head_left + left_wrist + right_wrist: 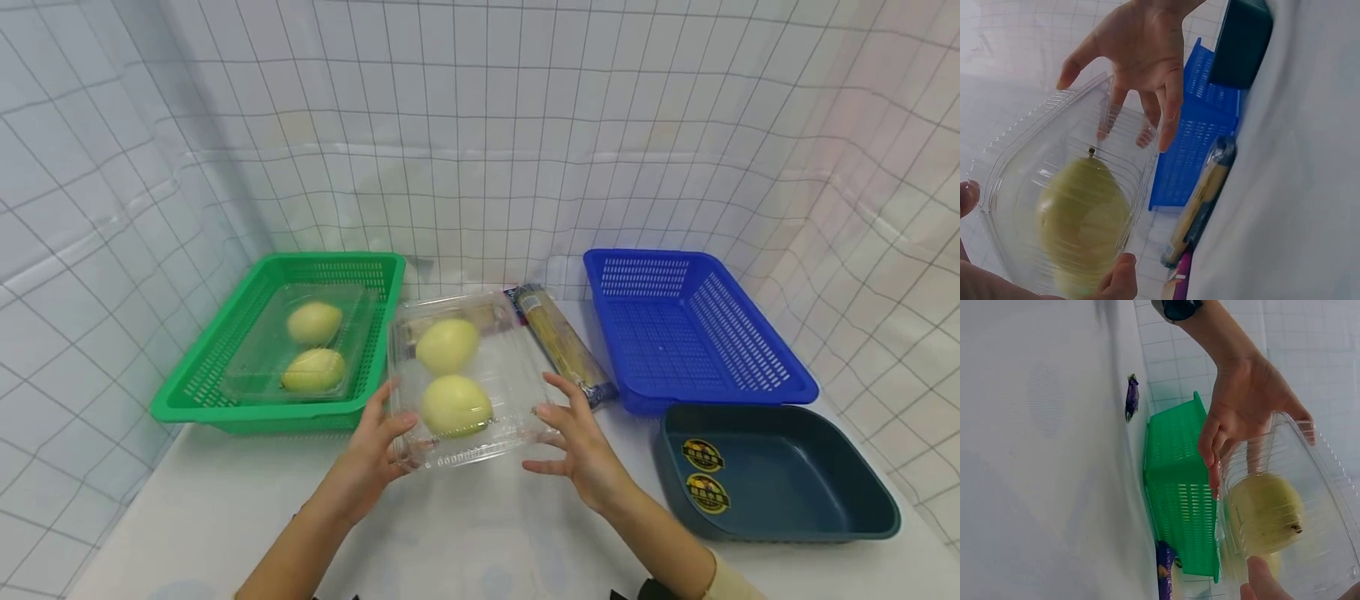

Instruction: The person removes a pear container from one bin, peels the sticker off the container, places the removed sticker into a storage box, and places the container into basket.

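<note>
- The left hand (372, 454) grips the near left corner of the clear clamshell box (465, 379), fingers curled round its edge.
- The right hand (581, 446), fingers spread and relaxed, sits at the box's right side; whether it touches is unclear.
- The box holds two yellow-green fruits (455, 405).
- Left of the box is a green basket (225, 392); right, a blue basket (757, 371).

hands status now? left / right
Left hand: grips the clear clamshell box at its left edge.
Right hand: open, fingers spread beside the box's right side.
</note>
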